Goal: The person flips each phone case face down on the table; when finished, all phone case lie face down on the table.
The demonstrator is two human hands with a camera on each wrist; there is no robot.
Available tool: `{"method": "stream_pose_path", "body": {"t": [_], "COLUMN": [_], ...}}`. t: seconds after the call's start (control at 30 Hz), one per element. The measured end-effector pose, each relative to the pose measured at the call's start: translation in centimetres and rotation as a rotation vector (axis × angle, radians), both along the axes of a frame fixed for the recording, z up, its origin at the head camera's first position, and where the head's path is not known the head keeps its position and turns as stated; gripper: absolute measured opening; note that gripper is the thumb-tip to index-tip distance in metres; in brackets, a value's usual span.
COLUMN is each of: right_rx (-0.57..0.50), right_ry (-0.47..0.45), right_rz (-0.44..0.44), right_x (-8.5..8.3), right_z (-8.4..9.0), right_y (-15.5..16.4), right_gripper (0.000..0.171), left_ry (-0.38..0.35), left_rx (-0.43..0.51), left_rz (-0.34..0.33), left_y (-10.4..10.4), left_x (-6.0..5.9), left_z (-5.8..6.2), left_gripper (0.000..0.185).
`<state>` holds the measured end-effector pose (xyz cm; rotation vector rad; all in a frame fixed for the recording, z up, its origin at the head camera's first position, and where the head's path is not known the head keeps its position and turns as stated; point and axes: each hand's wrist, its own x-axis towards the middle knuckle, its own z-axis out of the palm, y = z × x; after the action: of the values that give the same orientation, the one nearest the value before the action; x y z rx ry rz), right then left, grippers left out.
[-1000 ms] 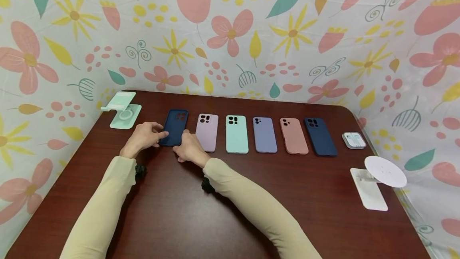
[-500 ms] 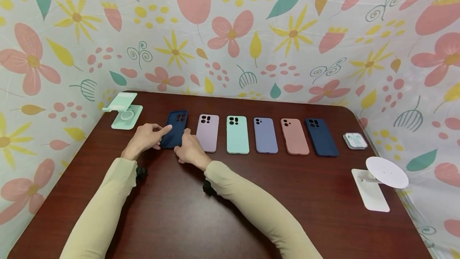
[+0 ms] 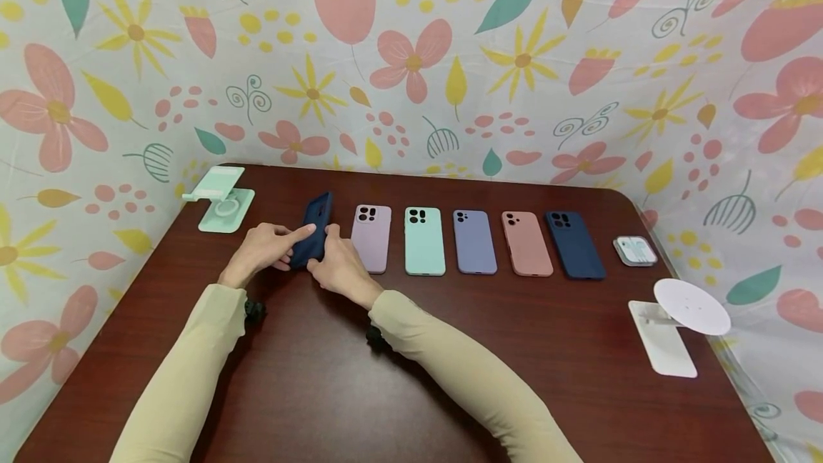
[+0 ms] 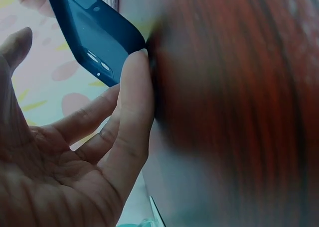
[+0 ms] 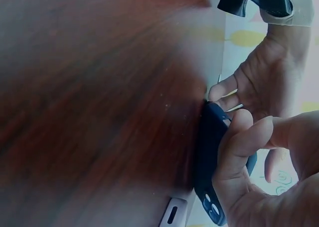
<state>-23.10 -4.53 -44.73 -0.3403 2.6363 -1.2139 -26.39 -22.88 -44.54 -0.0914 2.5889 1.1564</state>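
A dark blue phone case (image 3: 311, 216) is tilted up on its long edge at the left end of a row of cases. The left hand (image 3: 262, 250) touches its left lower side with nearly straight fingers, a fingertip right at the corner in the left wrist view, and the thumb stands apart from the case. On the opposite side the right hand (image 3: 341, 264) grips the case, thumb and finger bent at its edge in the right wrist view. The hollow inside of the case (image 4: 102, 35) faces the left wrist camera. Right-hand fingers cover part of its side.
A lilac case (image 3: 376, 238) lies just right of the hands, then mint (image 3: 424, 245), periwinkle (image 3: 474, 245), pink (image 3: 529, 247) and navy (image 3: 575, 249) cases. A mint folding stand (image 3: 225, 206) is at left. Boxed earphones (image 3: 635, 251) and a white stand (image 3: 665, 345) sit at right.
The dark blue case has tipped from lying nearly flat to steeply tilted, its right side raised. Both hands stay at its lower end, the left thumb shifting slightly right and up.
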Motion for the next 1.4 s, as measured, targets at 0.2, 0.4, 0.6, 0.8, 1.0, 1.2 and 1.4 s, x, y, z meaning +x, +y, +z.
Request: {"method": "stream_pose_path", "body": {"t": [0.2, 0.4, 0.6, 0.8, 1.0, 1.2, 1.4], "right_rx": [-0.024, -0.034, -0.063, -0.066, -0.058, -0.03, -0.023], "right_ry": [0.013, -0.016, -0.026, -0.065, -0.089, -0.119, -0.152], "right_rz": [0.005, -0.021, -0.018, 0.006, 0.01, 0.0, 0.007], "right_x": [0.6, 0.8, 0.6, -0.1, -0.5, -0.8, -1.1], "right_z": [0.4, 0.7, 0.3, -0.5, -0.8, -0.9, -1.1], "right_y": [0.0, -0.3, -0.5, -0.6, -0.8, -1.2, -1.4], "right_gripper": [0.067, 0.069, 0.074, 0.078, 0.077, 0.078, 0.077], "left_ry": [-0.051, -0.077, -0.098, -0.11, -0.122, -0.141, -0.058], "left_rx": [0.044, 0.069, 0.116, 0.152, 0.228, 0.297, 0.334], "left_rz": [0.002, -0.021, -0.041, -0.053, -0.098, -0.094, -0.018], "left_y": [0.5, 0.7, 0.5, 0.3, -0.2, -1.0, -1.3], "left_x": [0.0, -0.1, 0.1, 0.2, -0.4, -0.8, -0.4], "left_z": [0.1, 0.1, 0.0, 0.1, -0.5, -0.9, 0.0], "left_gripper": [0.093, 0.092, 0.088, 0.082, 0.072, 0.066, 0.063]}}
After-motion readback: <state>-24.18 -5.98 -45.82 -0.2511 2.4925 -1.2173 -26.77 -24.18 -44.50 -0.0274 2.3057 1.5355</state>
